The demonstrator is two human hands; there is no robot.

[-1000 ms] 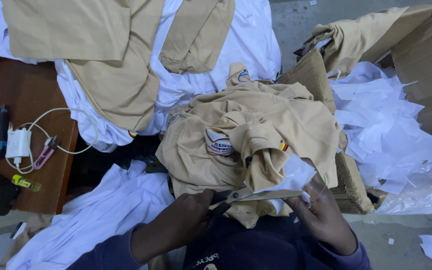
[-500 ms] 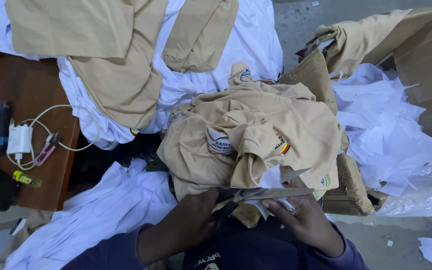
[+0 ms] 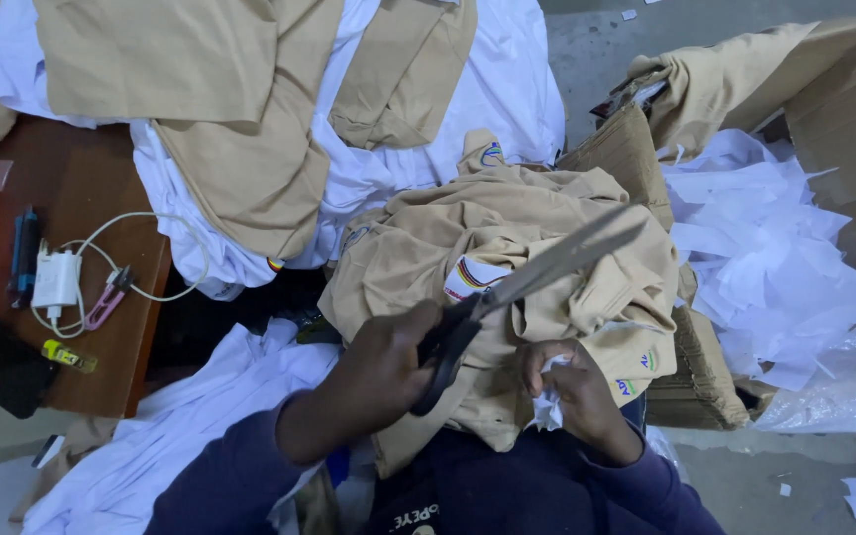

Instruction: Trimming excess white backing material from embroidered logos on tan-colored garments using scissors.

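My left hand (image 3: 383, 362) grips the black handles of a long pair of scissors (image 3: 532, 277), whose shut blades point up and to the right over a pile of tan shirts (image 3: 507, 238) in my lap. My right hand (image 3: 572, 381) is closed around a crumpled scrap of white backing fabric (image 3: 547, 406), low on the tan shirt near a small coloured patch (image 3: 646, 362). A round striped badge (image 3: 473, 277) shows on the shirt just above the scissor handles.
A brown table (image 3: 101, 198) at left carries a white charger with cable (image 3: 56, 282), small pink snips (image 3: 106, 297), a dark pen and an orange bag. Tan and white garments (image 3: 279, 119) lie above. White scraps (image 3: 765, 258) and cardboard boxes (image 3: 844, 129) fill the right.
The scissors have lifted off the shirt's lower edge and swung up to the right. The white strip that my right hand held flat is now bunched in that hand.
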